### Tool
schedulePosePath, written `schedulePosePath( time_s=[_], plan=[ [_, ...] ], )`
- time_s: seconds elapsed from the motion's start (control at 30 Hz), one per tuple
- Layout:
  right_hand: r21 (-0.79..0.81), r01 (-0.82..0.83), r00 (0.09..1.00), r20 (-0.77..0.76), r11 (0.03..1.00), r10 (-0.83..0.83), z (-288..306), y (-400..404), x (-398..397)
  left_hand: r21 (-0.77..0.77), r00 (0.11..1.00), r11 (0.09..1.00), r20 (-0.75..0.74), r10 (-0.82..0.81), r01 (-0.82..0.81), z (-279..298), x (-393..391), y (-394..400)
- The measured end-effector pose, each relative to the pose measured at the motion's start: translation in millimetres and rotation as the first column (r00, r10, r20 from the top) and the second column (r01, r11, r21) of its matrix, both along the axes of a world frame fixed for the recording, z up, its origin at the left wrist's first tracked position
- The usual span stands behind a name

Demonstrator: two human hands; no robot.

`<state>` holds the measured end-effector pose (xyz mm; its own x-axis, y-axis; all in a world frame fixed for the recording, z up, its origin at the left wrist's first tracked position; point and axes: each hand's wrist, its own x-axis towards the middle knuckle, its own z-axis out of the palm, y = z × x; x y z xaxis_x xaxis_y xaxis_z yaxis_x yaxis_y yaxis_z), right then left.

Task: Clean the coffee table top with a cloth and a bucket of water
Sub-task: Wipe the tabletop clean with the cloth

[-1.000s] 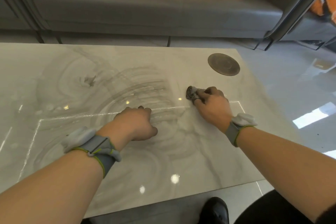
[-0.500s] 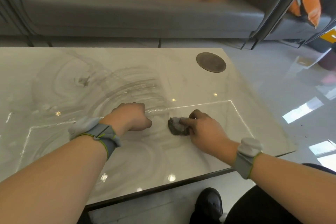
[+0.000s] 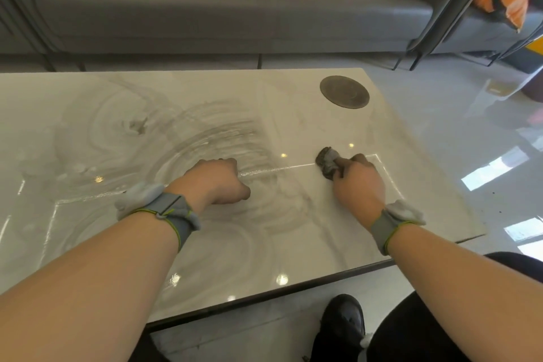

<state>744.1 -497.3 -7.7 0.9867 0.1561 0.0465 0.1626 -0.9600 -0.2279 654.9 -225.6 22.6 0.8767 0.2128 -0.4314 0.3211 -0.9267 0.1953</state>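
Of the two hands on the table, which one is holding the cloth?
The right hand holds the dark, bunched cloth against the coffee table top. The left hand is a closed fist resting on the wet swirls; no cloth shows in it.

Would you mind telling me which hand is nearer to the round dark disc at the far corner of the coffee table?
The right hand, gripping the cloth, sits just this side of the disc. The left hand rests fisted farther to its left.
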Motion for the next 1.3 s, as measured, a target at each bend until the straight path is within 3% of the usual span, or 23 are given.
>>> schedulePosePath(
  time_s=[0.2,0.47,0.57,0.73,0.83,0.93,1.07,1.3],
  plan=[
    [-0.017,-0.23,0.97,0.076,0.973,0.231,-8.7,40.3,-88.4,0.007,1.0,1.0,0.005,-0.008,0.008,-0.1,-0.9,-0.4],
    [-0.009,-0.445,0.895,0.04,0.895,0.445,-7.2,47.6,-142.2,-0.011,1.0,1.0,-0.011,-0.007,0.007,5.7,-1.3,-0.3],
    [-0.054,-0.408,0.908,0.077,0.912,0.411,7.9,33.8,-126.2,-0.058,0.999,0.998,-0.035,0.004,-0.006,8.5,-2.4,0.9],
    [-0.218,-0.14,0.976,0.135,0.966,0.172,18.2,-6.3,-84.1,-0.053,0.999,0.999,-0.033,-0.002,0.0,12.0,-5.0,1.5],
    [-0.162,-0.085,0.996,0.013,0.983,0.088,7.1,-16.2,-87.5,-0.045,0.999,0.999,-0.032,-0.013,0.012,12.7,-4.5,1.8],
    [-0.136,-0.026,1.0,0.009,0.99,0.028,-2.5,3.1,-106.3,-0.038,0.999,0.999,-0.031,-0.023,0.022,14.1,-3.3,2.0],
    [-0.194,-0.129,0.989,0.043,0.972,0.14,-11.0,44.5,-142.7,-0.014,0.998,0.999,-0.03,-0.052,0.052,13.5,-2.8,0.1],
    [-0.144,-0.303,0.948,0.051,0.942,0.313,-3.9,90.2,-192.3,0.008,0.997,0.997,-0.015,-0.073,0.073,17.3,-6.8,1.7]
  ],
)
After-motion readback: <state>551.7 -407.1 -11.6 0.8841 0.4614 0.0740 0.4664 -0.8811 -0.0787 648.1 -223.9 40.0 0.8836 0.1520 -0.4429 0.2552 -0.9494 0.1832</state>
